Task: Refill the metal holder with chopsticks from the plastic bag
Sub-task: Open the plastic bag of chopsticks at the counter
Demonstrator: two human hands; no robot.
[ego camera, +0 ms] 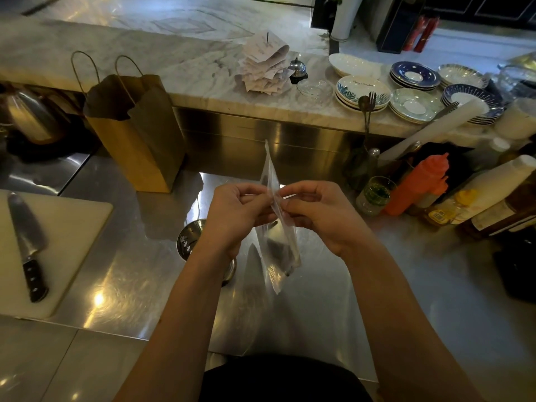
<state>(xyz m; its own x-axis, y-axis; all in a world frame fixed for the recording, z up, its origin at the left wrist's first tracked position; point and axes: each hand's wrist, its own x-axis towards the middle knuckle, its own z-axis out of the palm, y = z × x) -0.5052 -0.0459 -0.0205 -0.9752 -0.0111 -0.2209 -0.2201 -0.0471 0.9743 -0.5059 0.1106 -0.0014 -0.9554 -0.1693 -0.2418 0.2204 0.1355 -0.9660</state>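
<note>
We work in dim, warm light. Lamp reflections leave starry glare spots on the steel counter (121, 271) left of and below our fingers (248, 187). The marble ledge (203, 68) beyond them glows paler. The plastic bag (280, 256) pinched between them looks smeared. Straight edges bow outward, and the corners sink dark.

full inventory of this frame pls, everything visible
clear plastic bag: one, transparent, held above the steel counter; dark contents, unclear
perforated metal holder: one, silver, on counter, partly behind left hand
brown paper carrier bag: one, upright, back left
black-handled knife: one, on white cutting board, left
paper receipts: one pile, white, on marble ledge
silver service bell: one, beside receipts
patterned plates: several stacks, blue, white, green; ledge right
orange squeeze bottle: one, right
left hand, right hand: both pinch the bag's top
</note>
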